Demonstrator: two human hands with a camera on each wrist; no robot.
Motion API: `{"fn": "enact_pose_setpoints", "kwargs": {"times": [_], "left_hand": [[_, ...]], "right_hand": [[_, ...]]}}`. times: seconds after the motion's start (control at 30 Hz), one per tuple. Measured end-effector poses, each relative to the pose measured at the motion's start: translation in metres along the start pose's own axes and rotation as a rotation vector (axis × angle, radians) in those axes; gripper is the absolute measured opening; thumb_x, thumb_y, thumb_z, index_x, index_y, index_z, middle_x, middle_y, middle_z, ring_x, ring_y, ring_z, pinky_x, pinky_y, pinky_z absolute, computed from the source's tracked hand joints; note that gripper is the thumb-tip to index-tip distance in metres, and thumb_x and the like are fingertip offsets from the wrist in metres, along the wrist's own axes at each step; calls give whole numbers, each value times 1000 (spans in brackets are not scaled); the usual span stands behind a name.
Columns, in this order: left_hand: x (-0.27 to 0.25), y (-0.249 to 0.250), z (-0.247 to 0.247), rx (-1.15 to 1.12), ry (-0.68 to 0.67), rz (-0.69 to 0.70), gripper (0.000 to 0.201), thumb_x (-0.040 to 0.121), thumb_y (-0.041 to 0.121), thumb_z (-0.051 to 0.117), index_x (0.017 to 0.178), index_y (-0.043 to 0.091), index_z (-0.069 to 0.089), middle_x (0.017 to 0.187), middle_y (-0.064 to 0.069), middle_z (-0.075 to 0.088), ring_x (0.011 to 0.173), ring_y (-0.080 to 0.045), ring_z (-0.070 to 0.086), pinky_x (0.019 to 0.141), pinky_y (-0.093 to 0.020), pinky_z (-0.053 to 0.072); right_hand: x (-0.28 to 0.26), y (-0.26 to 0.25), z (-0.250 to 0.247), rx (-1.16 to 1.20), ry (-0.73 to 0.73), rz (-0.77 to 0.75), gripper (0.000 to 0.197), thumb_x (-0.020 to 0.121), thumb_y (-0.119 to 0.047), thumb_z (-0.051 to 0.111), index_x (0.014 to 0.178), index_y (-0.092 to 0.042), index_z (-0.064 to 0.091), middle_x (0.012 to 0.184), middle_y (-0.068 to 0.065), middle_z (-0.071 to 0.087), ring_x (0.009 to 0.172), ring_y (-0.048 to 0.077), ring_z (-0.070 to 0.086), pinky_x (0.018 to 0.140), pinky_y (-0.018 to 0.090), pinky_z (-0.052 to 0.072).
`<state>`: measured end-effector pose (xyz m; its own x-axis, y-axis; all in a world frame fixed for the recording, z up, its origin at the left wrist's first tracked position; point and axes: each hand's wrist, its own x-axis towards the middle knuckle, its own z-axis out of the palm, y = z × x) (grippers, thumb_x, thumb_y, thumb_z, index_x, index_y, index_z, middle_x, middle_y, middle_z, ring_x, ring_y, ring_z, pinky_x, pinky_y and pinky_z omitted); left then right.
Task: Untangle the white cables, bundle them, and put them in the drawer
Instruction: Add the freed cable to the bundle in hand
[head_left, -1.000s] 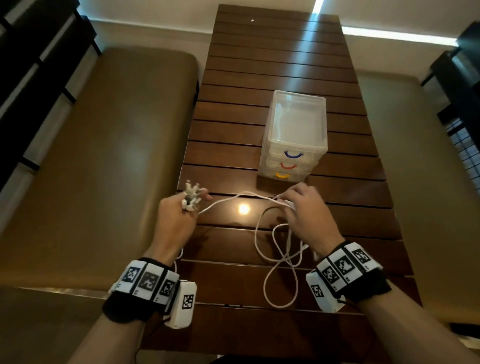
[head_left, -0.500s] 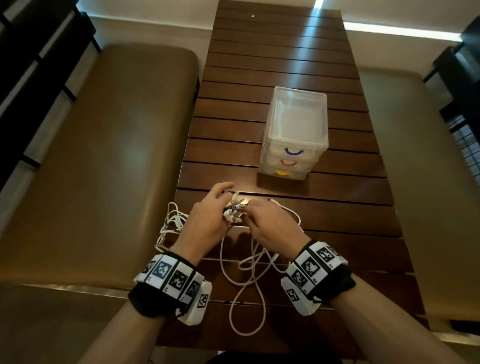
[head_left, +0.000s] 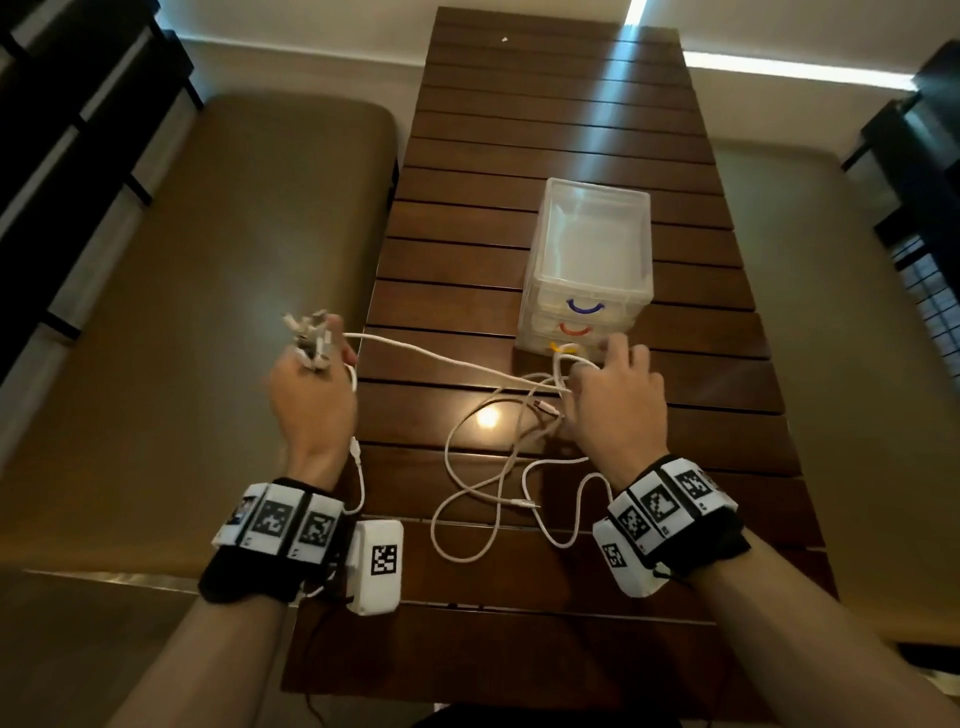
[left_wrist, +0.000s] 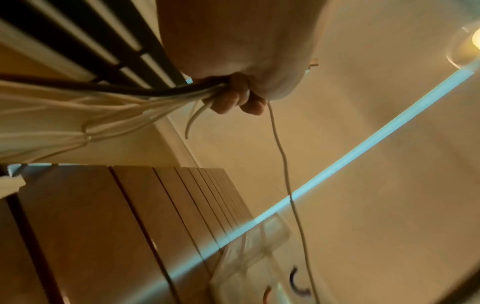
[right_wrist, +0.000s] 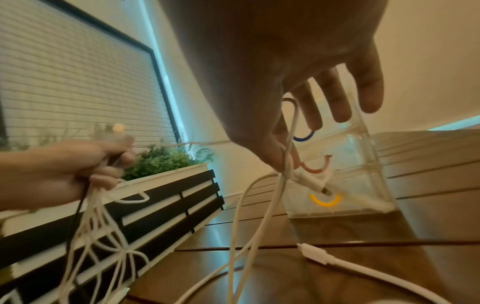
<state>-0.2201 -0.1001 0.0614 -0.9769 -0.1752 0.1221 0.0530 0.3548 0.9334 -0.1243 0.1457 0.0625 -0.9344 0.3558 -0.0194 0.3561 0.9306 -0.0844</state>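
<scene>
Several white cables (head_left: 493, 483) lie looped on the dark slatted table (head_left: 519, 130). My left hand (head_left: 324, 353) is raised over the table's left edge and grips a bunch of cable ends, with the connectors (head_left: 309, 330) sticking up above the fist. From it one cable (head_left: 441, 358) runs taut to my right hand (head_left: 576, 374). That hand pinches a cable (right_wrist: 287, 162) between thumb and forefinger near its connector (right_wrist: 311, 183), with the other fingers spread. The clear three-drawer unit (head_left: 592, 270) stands just beyond the right hand, all drawers closed.
Padded benches (head_left: 208, 312) flank the table on both sides. A loose connector (right_wrist: 317, 253) lies on the slats in front of the drawer unit. A planter with green plants (right_wrist: 161, 158) and a black slatted rail stand to the left.
Half a second ago both hands met at the bunch of connectors in the middle. Now they have moved apart: left hand leftward with the bunch, right hand rightward toward the drawers, drawing a cable taut.
</scene>
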Motion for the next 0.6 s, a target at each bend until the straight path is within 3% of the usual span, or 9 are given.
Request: {"fn": "enact_pose_setpoints", "kwargs": {"times": [0.07, 0.13, 0.2, 0.23, 0.3, 0.37, 0.47, 0.53, 0.6], "left_hand": [[3, -2, -1, -12, 34, -59, 35, 99, 46, 51, 70, 28, 57, 73, 5, 62, 70, -17, 60, 66, -37, 50], [0, -9, 0, 49, -37, -51, 31, 100, 43, 50, 73, 31, 59, 77, 2, 65, 69, -17, 58, 61, -34, 47], [-5, -12, 5, 133, -136, -16, 21, 102, 32, 51, 86, 33, 65, 89, 0, 68, 73, -19, 60, 59, -30, 43], [-9, -12, 8, 163, -187, 19, 19, 102, 22, 51, 99, 31, 68, 100, 3, 69, 81, -19, 63, 62, -29, 45], [-21, -7, 14, 168, -329, 139, 36, 98, 7, 51, 126, 26, 64, 129, 14, 60, 109, -8, 62, 82, -23, 52], [-36, 2, 21, 133, -496, 250, 49, 93, 7, 48, 138, 25, 55, 145, 20, 45, 125, 8, 49, 96, -13, 46], [-52, 3, 34, 61, -641, 370, 54, 89, 9, 56, 140, 25, 52, 149, 16, 43, 132, 11, 41, 109, -13, 35], [-56, 1, 40, 92, -708, 436, 63, 84, 8, 75, 140, 26, 53, 149, 13, 47, 128, 11, 46, 107, -13, 38], [-56, 2, 46, 225, -744, 471, 59, 83, 14, 78, 137, 28, 58, 140, 13, 56, 118, 1, 58, 100, -21, 48]], "right_hand": [[1, 8, 0, 15, -33, 14, 23, 90, -37, 62, 100, -19, 72, 129, 8, 46, 116, 27, 42, 91, 42, 44], [-1, 12, 2, 56, -56, -17, 21, 91, -36, 63, 103, -21, 74, 136, 8, 43, 121, 29, 40, 93, 45, 45], [-3, 12, 4, 146, -87, -69, 22, 94, -37, 62, 105, -22, 75, 144, 8, 39, 128, 30, 36, 97, 48, 45], [-4, 10, 5, 163, -108, -105, 25, 95, -38, 59, 105, -21, 75, 148, 6, 37, 131, 29, 35, 99, 49, 44], [-5, 6, 7, 144, -160, -153, 35, 100, -41, 49, 102, -18, 75, 148, 3, 38, 131, 25, 36, 100, 47, 42], [-4, -1, 7, 120, -218, -152, 43, 103, -44, 40, 103, -15, 73, 138, 1, 45, 123, 22, 41, 96, 43, 42], [1, -12, 6, 108, -266, -201, 47, 105, -43, 33, 103, -13, 70, 115, 1, 50, 105, 19, 46, 87, 39, 45], [4, -20, 5, 182, -318, -278, 46, 105, -40, 33, 98, -13, 70, 107, 1, 47, 96, 16, 47, 85, 40, 48], [6, -26, 6, 284, -363, -333, 38, 103, -34, 39, 94, -14, 69, 106, 1, 46, 91, 16, 49, 85, 43, 49]]}}
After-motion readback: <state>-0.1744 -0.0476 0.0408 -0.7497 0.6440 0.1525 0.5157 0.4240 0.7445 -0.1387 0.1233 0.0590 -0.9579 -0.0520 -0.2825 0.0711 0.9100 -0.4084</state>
